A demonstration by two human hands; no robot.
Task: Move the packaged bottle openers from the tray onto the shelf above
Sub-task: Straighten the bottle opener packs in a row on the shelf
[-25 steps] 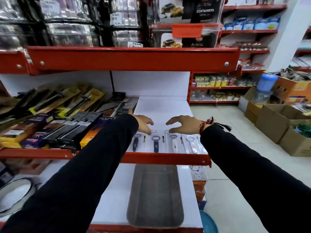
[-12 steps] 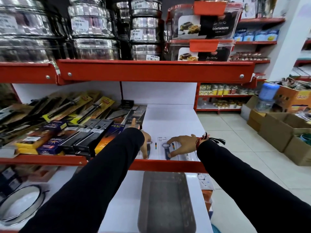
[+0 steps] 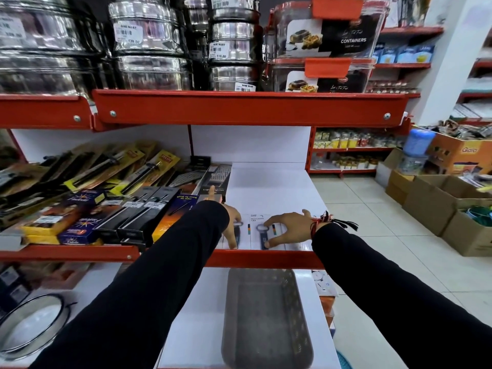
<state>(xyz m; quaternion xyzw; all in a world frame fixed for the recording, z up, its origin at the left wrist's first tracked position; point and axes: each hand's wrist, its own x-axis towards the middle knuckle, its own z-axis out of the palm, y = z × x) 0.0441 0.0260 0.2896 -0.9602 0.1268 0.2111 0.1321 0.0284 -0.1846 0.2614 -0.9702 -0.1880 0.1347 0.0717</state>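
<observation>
Flat white packaged bottle openers (image 3: 254, 233) lie side by side at the front of the white shelf (image 3: 269, 187), just behind its red lip. My left hand (image 3: 233, 222), mostly hidden by its black sleeve, rests fingers-down on the left pack, thumb pointing away. My right hand (image 3: 290, 227) is spread over the right pack, index fingertip at the opener's head and thumb at its lower end. The grey perforated tray (image 3: 266, 315) stands on the shelf below, between my arms; nothing shows inside it.
Boxed knives and graters (image 3: 127, 206) fill the shelf to the left of the openers. Steel tins (image 3: 149, 49) and food containers (image 3: 324, 49) crowd the red shelf above. Cardboard boxes (image 3: 439, 203) stand on the tiled aisle floor at right.
The view has risen and moved closer. The packs, spread in a wide row a second ago, now lie closer together between my hands, which have drawn nearer the shelf's front lip.
</observation>
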